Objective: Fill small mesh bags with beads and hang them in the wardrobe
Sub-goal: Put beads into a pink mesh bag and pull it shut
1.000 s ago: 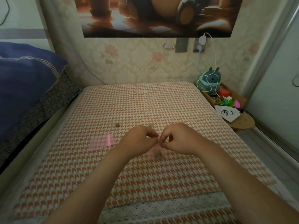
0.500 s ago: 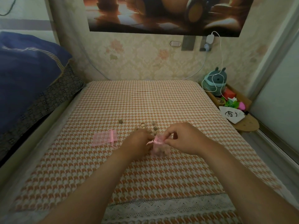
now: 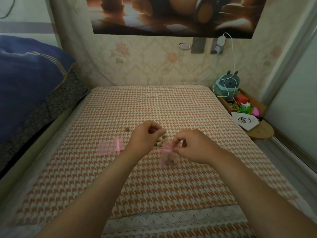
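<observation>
My right hand (image 3: 190,146) pinches the gathered top of a small pink mesh bag (image 3: 169,157) that has brown beads inside and hangs just above the houndstooth bed cover (image 3: 154,177). My left hand (image 3: 145,138) is to its left, fingers curled over loose beads (image 3: 160,141) on the cover; whether it holds one is hidden. A second pink mesh bag (image 3: 111,146) lies flat on the cover left of my left hand. One single bead (image 3: 127,129) sits apart, further back.
A blue quilt and dark patterned pillow (image 3: 42,93) are piled at the left. At the right, a low wooden shelf (image 3: 257,127) carries a plush toy, a white pouch and small coloured items. A sliding door (image 3: 298,93) stands at far right.
My left hand has let go of the bag's top and moved back-left onto the loose beads. My right hand keeps the bag and has lifted it slightly.
</observation>
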Motion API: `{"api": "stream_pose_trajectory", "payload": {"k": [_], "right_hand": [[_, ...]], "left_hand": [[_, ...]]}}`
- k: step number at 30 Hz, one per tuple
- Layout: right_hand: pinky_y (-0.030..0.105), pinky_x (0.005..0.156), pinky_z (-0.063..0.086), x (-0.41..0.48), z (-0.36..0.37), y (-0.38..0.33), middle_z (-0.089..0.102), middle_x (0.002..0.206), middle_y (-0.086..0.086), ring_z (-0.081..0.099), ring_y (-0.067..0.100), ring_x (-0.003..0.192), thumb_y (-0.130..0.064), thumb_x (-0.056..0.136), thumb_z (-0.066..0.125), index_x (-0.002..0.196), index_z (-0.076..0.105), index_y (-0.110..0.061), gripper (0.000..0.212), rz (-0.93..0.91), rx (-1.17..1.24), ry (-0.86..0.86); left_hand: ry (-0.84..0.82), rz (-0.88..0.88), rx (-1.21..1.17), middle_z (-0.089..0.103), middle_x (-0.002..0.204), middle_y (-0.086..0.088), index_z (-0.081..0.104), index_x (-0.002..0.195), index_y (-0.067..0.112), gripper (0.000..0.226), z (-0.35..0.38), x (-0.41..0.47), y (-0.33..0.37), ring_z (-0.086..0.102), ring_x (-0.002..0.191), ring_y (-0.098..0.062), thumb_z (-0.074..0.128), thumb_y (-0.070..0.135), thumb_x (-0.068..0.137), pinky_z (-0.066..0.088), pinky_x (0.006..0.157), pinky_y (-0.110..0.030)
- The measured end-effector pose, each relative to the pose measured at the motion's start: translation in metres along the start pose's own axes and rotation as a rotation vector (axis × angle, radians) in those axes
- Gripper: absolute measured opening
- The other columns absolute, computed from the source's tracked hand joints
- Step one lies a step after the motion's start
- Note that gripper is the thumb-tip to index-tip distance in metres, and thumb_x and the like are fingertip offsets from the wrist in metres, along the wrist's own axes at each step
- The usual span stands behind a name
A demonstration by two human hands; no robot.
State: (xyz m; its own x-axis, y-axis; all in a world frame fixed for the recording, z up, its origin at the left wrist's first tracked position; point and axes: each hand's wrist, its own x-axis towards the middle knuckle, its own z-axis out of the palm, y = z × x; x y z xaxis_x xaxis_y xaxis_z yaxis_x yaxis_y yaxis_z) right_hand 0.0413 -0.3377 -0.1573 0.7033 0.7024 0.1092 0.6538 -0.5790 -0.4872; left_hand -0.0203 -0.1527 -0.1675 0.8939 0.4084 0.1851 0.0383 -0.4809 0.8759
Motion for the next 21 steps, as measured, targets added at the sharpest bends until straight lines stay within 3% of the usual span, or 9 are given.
{"api": "stream_pose_trajectory", "payload": {"k": [5,10,14,18,21], "right_hand": [[0.039,0.074,0.058,0.000,-0.001,0.001,0.066,0.087,-0.019,0.062,0.001,0.077,-0.042,0.085,0.071,0.083,0.072,-0.035,0.007,0.011,-0.017,-0.005],[0.036,0.077,0.057,-0.004,-0.004,0.000,0.064,0.089,-0.020,0.060,0.001,0.081,-0.040,0.085,0.074,0.082,0.075,-0.033,0.008,0.016,-0.008,-0.001],[0.035,0.076,0.058,-0.007,-0.004,0.000,0.066,0.089,-0.018,0.061,0.001,0.080,-0.036,0.085,0.075,0.084,0.077,-0.032,0.005,0.030,0.039,0.001],[0.038,0.077,0.059,-0.004,0.000,-0.005,0.068,0.089,-0.019,0.062,0.001,0.079,-0.034,0.085,0.074,0.086,0.076,-0.033,0.003,0.008,0.068,-0.001],[0.035,0.075,0.059,-0.003,0.004,-0.011,0.067,0.099,-0.023,0.062,0.000,0.074,-0.036,0.088,0.071,0.104,0.071,-0.036,0.016,-0.002,0.114,0.029]], "left_hand": [[-0.141,0.063,-0.071,0.072,0.082,0.003,0.073,0.093,0.013,0.016,0.004,-0.014,0.015,0.065,0.070,0.002,0.081,0.016,0.079,0.050,0.063,-0.011],[-0.148,0.200,0.235,0.069,0.085,0.013,0.078,0.090,0.022,0.008,0.007,-0.016,0.010,0.060,0.083,0.000,0.076,0.025,0.083,0.048,0.073,-0.019],[-0.210,0.243,0.339,0.065,0.099,0.014,0.078,0.094,0.027,0.010,0.007,-0.016,0.007,0.058,0.094,-0.003,0.071,0.030,0.088,0.048,0.083,-0.025],[-0.217,0.079,0.353,0.073,0.080,0.004,0.079,0.088,0.023,0.018,0.002,-0.019,0.010,0.066,0.073,-0.013,0.063,0.032,0.091,0.052,0.066,-0.030],[-0.151,0.008,0.334,0.068,0.062,-0.004,0.076,0.074,0.013,0.025,-0.006,-0.018,0.011,0.055,0.051,-0.014,0.064,0.029,0.088,0.043,0.050,-0.027]]}}
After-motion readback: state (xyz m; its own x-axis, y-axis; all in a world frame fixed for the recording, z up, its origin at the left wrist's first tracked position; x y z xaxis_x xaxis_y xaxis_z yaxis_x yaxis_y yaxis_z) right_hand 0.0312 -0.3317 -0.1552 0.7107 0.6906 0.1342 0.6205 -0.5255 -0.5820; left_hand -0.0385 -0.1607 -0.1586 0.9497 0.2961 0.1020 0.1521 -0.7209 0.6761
